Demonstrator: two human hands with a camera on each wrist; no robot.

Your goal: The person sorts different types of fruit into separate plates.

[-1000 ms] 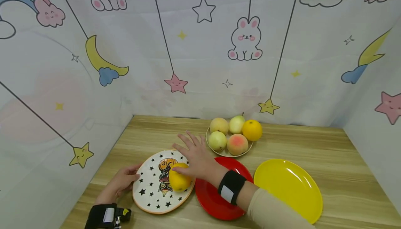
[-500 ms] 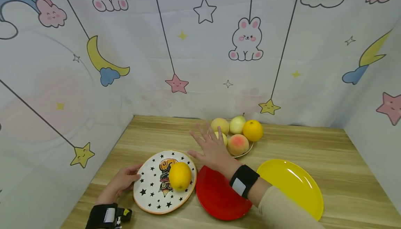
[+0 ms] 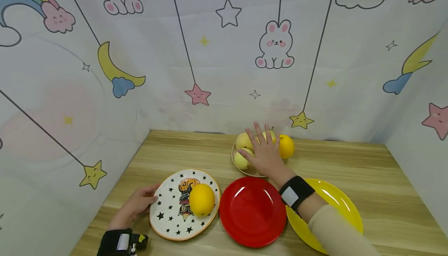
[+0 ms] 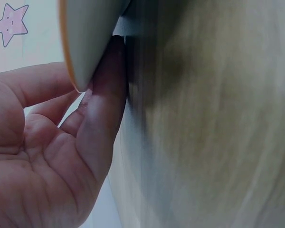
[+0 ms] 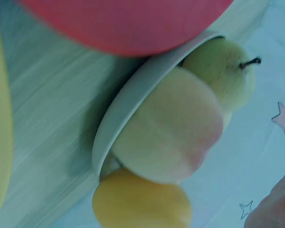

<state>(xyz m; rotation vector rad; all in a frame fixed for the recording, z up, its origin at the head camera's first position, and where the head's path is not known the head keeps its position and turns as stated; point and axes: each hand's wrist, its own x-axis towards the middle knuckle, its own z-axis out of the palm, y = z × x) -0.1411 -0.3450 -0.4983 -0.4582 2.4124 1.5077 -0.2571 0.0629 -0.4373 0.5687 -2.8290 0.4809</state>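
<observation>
My left hand (image 3: 134, 205) pinches the left rim of a white star-patterned plate (image 3: 167, 221), thumb on top and fingers beneath; the left wrist view shows the plate edge (image 4: 78, 52) tilted up from the table. On that plate sits an orange (image 3: 202, 200). My right hand (image 3: 267, 156) is spread over a fruit bowl (image 5: 126, 104), fingers straight and holding nothing. In the right wrist view a peach (image 5: 166, 128), a pear (image 5: 218, 71) and another orange (image 5: 142, 199) are in the bowl. In the head view the hand hides the peach.
A red plate (image 3: 252, 213) lies between the white plate and a yellow plate (image 3: 344, 209), which is partly under my right forearm. The wooden table (image 3: 185, 147) meets a printed cloth backdrop (image 3: 224, 69) at the back and sides.
My right hand has moved from the orange on the white plate, right and back, to above the fruit bowl. The orange stays on the plate. My left hand keeps its hold.
</observation>
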